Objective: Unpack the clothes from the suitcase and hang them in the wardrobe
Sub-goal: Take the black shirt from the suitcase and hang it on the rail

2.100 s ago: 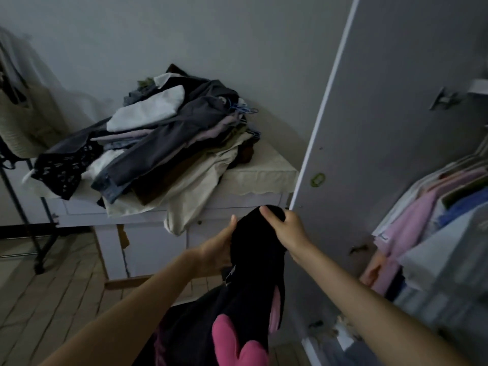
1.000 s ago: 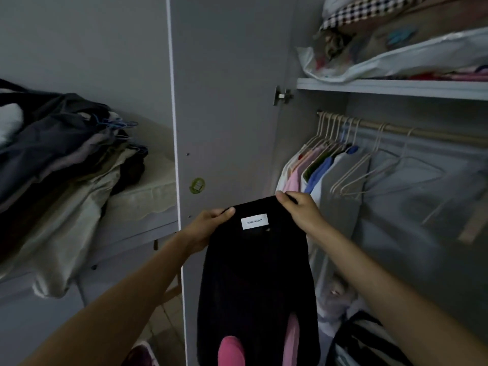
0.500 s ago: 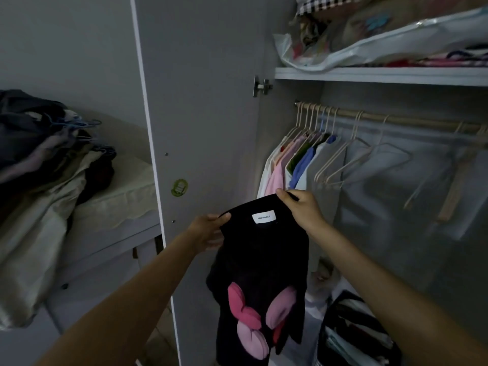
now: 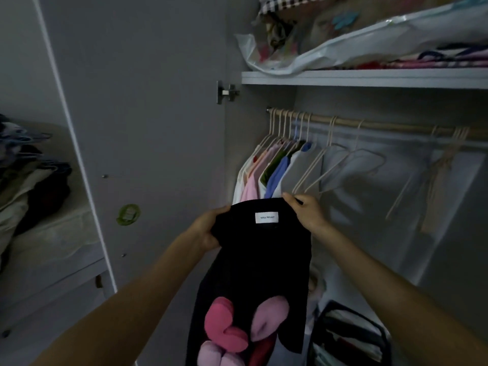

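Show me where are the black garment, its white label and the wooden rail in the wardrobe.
black garment (image 4: 261, 262), head view, on the plain cloth below the collar.
white label (image 4: 266, 217), head view, on the label's middle.
wooden rail (image 4: 383, 126), head view, on a bare stretch between hangers.

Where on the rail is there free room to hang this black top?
The rail is crowded at its left end, where hung shirts are packed together. Free stretches: between the two empty hangers and the hanger cluster further right. The shelf above is piled with bags. Both hands, left and right, grip the black top.
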